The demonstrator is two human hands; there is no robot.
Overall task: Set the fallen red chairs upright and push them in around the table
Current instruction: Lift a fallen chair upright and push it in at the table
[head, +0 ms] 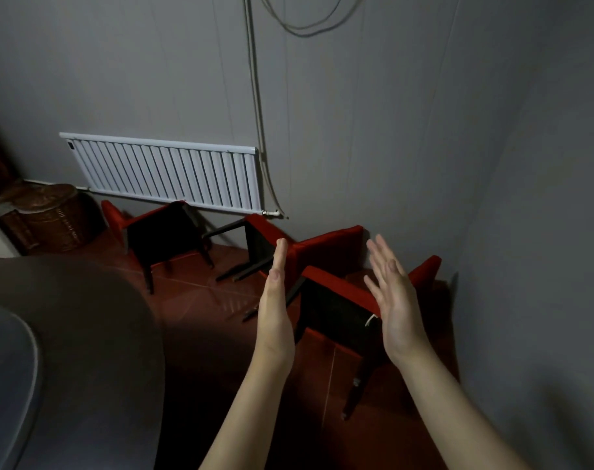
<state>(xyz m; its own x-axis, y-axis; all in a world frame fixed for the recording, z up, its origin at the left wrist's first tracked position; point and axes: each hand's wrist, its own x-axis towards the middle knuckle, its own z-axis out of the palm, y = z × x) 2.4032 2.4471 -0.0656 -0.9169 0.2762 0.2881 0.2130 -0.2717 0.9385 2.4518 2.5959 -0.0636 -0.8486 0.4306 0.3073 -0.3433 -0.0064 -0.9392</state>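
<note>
Mid frame, the left hand (277, 283) and right hand (390, 290) are spread, empty; grip the near red chair (332, 313) by both sides, then lift.

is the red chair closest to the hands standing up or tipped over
Tipped over. The nearest red chair lies on the floor with its dark seat underside facing the camera and its legs pointing sideways.

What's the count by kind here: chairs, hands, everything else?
red chairs, all fallen: 3
hands, left hand and right hand, both open: 2
table: 1
radiator: 1
wicker basket: 1
Total: 8
</note>
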